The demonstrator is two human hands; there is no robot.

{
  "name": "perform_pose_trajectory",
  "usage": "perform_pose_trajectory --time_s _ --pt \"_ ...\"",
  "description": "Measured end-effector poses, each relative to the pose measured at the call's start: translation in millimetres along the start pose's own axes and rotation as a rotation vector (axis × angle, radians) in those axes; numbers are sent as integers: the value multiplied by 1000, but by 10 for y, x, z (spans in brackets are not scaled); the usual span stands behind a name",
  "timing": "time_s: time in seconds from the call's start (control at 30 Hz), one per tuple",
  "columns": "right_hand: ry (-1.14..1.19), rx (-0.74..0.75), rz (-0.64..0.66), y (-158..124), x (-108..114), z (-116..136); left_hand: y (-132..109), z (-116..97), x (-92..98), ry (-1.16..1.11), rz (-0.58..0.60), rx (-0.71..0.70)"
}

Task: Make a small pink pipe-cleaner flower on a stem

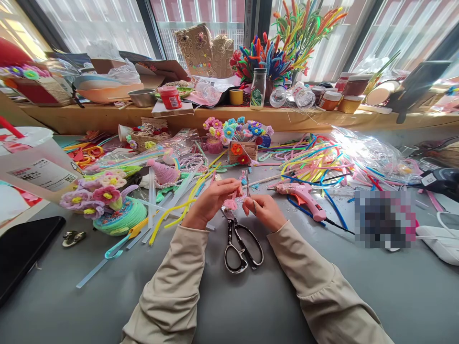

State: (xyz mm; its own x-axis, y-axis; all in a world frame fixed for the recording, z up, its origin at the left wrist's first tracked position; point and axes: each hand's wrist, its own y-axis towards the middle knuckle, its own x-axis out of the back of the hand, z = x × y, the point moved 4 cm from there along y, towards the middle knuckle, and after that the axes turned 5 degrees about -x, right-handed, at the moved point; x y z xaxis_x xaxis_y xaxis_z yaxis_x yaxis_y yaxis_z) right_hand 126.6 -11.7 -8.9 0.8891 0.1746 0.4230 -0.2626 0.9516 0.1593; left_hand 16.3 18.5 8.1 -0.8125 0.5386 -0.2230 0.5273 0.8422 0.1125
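My left hand is closed, its fingertips pinching a small pink fuzzy pipe-cleaner piece. Close beside it, my right hand is closed round small scissors, whose slim metal blades point up and away from me; their handles are mostly hidden in the fingers. Bits of pink and blue fluff lie around the blades. Below both hands, large black-handled scissors rest on the grey table, their blades partly hidden under the hands.
A pink glue gun lies to the right, below a tangle of coloured pipe cleaners. Leftward are yellow pipe cleaners, a green flower pot, a phone and a drink cup. A small flower box stands behind.
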Motion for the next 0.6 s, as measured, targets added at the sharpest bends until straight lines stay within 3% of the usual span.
perform_pose_trajectory --time_s 0.6 --pt "-23 21 -12 -10 0 25 -4 -12 -25 5 24 29"
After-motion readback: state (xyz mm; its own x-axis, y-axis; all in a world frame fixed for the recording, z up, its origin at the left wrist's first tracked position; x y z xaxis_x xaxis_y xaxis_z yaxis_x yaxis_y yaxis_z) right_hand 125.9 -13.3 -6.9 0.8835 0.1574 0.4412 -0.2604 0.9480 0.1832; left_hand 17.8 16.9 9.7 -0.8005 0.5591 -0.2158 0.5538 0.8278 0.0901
